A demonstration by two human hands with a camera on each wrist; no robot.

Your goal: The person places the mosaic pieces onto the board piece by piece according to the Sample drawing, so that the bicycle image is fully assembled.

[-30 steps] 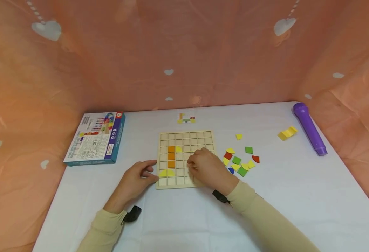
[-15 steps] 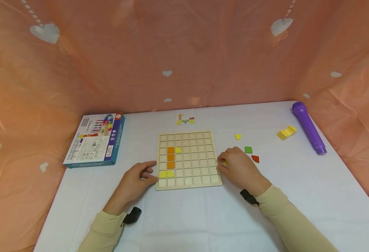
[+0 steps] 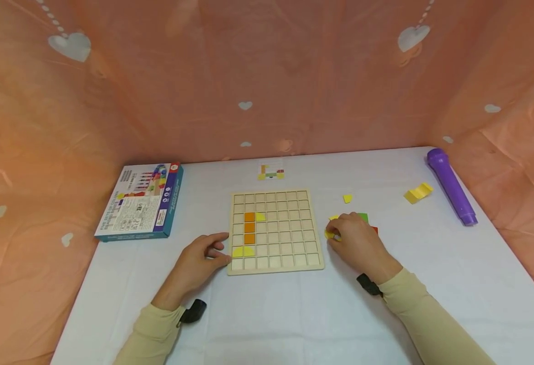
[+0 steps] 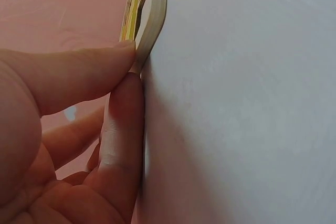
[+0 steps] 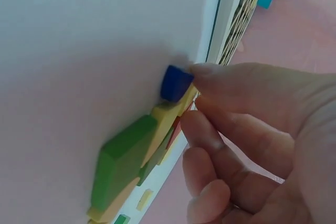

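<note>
In the head view a wooden grid board (image 3: 285,223) lies on the white table, with orange square tiles (image 3: 249,227) and yellow curved tiles (image 3: 243,251) in its cells. My left hand (image 3: 197,260) rests its thumb and index finger, apart, against the board's left edge. My right hand (image 3: 360,245) reaches into the loose tiles right of the board and covers most of them. In the right wrist view its thumb is at a blue tile (image 5: 176,83), with yellow tiles near the fingertips and a green tile (image 5: 123,163) closer. Whether it pinches one is hidden.
A small pattern card (image 3: 271,170) lies behind the board. To the left is a flat cardboard box (image 3: 139,203). A yellow wavy block (image 3: 418,193) and a purple stick-like object (image 3: 451,187) lie at the right. One yellow tile (image 3: 347,198) lies beyond the right hand.
My right hand has moved right, off the board and over the loose tiles. The left hand stays at the board's edge, and the tiles seen on the board look the same.
</note>
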